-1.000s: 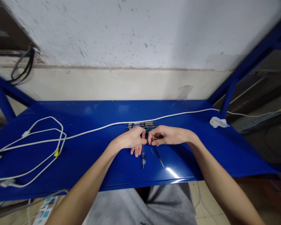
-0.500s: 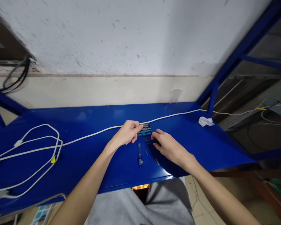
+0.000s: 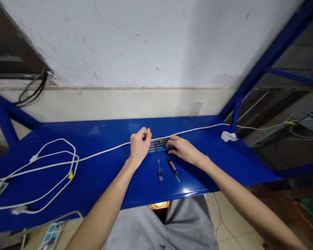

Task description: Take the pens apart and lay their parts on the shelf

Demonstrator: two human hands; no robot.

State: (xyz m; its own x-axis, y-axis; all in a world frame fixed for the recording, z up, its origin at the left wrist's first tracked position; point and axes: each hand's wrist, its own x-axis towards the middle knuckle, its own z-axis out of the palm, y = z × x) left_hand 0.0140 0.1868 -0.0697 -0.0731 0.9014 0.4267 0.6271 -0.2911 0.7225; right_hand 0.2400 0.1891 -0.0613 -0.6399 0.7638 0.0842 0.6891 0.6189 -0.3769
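Several pens (image 3: 155, 146), dark and light blue, lie side by side on the blue table (image 3: 106, 184). My left hand (image 3: 141, 142) is at their left end, its fingers curled together; what it holds, if anything, is hidden. At their right end, my right hand (image 3: 181, 147) has bent fingers on the pens, thumb near a light blue one. Nearer the front edge lie a clear pen part (image 3: 159, 170), a small piece (image 3: 162, 170) beside it, and a dark pen body (image 3: 171, 164) with a thin tube (image 3: 177, 177).
A white cable (image 3: 104, 151) crosses the table behind the pens and loops at the left, with a yellow tag (image 3: 71, 175). Crumpled white tissue (image 3: 229, 136) lies at the right. Blue frame posts (image 3: 236, 113) and a wall (image 3: 125, 104) bound the table.
My left hand has shifted slightly left and turned more upright, uncovering more of the pens. My right hand has moved onto their right end, and the dark pen body now shows beside the thin tube.
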